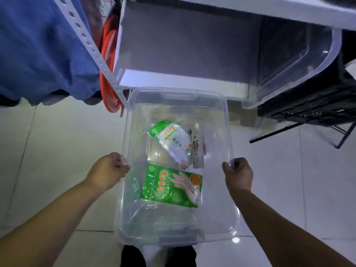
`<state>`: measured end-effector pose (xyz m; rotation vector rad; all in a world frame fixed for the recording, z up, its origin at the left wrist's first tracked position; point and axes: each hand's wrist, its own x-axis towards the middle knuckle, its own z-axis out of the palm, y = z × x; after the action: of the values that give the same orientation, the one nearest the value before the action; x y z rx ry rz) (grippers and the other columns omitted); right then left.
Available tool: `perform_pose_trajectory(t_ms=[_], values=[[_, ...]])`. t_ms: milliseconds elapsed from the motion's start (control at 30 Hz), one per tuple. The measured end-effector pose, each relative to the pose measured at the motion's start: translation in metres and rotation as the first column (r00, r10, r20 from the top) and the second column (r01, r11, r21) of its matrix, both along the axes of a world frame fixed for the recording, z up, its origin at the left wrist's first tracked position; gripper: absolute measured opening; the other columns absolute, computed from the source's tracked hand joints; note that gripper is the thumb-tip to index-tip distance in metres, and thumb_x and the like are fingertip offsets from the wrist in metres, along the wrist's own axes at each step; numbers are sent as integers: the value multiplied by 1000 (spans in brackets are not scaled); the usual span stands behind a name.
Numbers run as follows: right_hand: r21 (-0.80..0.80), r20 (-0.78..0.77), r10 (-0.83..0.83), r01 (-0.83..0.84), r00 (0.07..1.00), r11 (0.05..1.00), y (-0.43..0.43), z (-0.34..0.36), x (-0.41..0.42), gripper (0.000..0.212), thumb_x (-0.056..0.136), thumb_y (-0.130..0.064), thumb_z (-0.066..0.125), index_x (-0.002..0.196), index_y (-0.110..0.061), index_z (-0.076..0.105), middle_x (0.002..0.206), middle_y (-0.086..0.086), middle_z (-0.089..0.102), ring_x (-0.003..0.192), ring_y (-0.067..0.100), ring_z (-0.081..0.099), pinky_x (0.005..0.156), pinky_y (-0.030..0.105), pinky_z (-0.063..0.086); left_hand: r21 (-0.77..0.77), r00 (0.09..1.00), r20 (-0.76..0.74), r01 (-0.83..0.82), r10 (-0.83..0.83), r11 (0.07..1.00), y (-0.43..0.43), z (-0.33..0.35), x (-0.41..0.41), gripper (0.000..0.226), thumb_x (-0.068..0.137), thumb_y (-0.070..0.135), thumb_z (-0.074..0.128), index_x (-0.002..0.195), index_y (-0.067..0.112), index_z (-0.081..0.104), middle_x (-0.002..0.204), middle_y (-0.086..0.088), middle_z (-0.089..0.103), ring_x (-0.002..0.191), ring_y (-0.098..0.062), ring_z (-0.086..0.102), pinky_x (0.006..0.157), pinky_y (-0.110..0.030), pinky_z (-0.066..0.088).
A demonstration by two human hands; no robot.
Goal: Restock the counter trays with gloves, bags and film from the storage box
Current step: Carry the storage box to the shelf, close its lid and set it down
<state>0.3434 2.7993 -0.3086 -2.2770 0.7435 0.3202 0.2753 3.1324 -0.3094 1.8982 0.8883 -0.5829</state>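
Pale tiled floor (pixel 57 151) below, white shelf unit (pixel 183 81) just behind, blue cloth (pixel 42 45) hanging at upper left. Clear storage box (pixel 229 135) held above floor betw. both hands, far end near lower shelf. Left hand (pixel 109 171) clamped on left rim, fingers curled over edge; right hand (pixel 238 173) clamped on right rim same way. Seemed to be carrying box out, restock not yet begun. Risk: rim thin and slick, so grip could slip, esp. w/ weight shifting. If tilted, packs could slide to one end and pull box down. Far end could also knock shelf edge. Inside: green glove pack (pixel 171 185) flat near front, printed w/ hand picture; second green-white pack (pixel 171 140) farther back, lying askew; slim package (pixel 198 149) beside it, contents unclear. Walls transparent, mostly empty.
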Motion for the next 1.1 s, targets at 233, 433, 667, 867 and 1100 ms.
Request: perform_pose_trajectory(t_ms=[233,433,667,867,1100], values=[[-12,-77,72,-74,994,997,-7,-97,4,15,81,-13,65,79,-12,51,68,0,53,61,15,50,52,21,34,65,998,27,51,-53,997,-5,-93,8,22,82,9,66,69,17,51,59,-2,52,63,-27,56,72,-43,51],[-9,-113,91,-92,989,996,-11,-135,1,17,79,-16,67,80,-12,51,75,8,59,65,20,53,52,20,36,178,990,10,135,-139,975,-12,-126,0,14,82,19,64,75,14,53,67,-1,59,68,-29,60,68,-32,44],[25,-144,132,-130,981,991,-10,-134,6,17,82,-20,65,83,-11,50,75,6,57,68,22,53,60,27,44,200,993,-20,114,-112,973,-15,-129,3,12,83,18,64,93,11,59,84,-8,64,79,-32,63,80,-39,52],[-55,80,161,-157,984,986,-16,-55,48,24,87,-25,61,106,-11,58,80,-5,58,70,13,54,68,25,41,352,958,-8,270,-286,896,-38,-74,28,50,82,16,64,128,4,49,124,-19,56,109,-35,56,90,-42,47],[-45,639,-126,201,759,979,-34,86,146,32,86,-30,61,113,-17,50,109,-1,56,83,12,58,72,28,42,431,848,295,293,-440,853,-97,39,104,33,81,11,64,113,13,62,112,-9,60,106,-30,54,80,-35,42]])
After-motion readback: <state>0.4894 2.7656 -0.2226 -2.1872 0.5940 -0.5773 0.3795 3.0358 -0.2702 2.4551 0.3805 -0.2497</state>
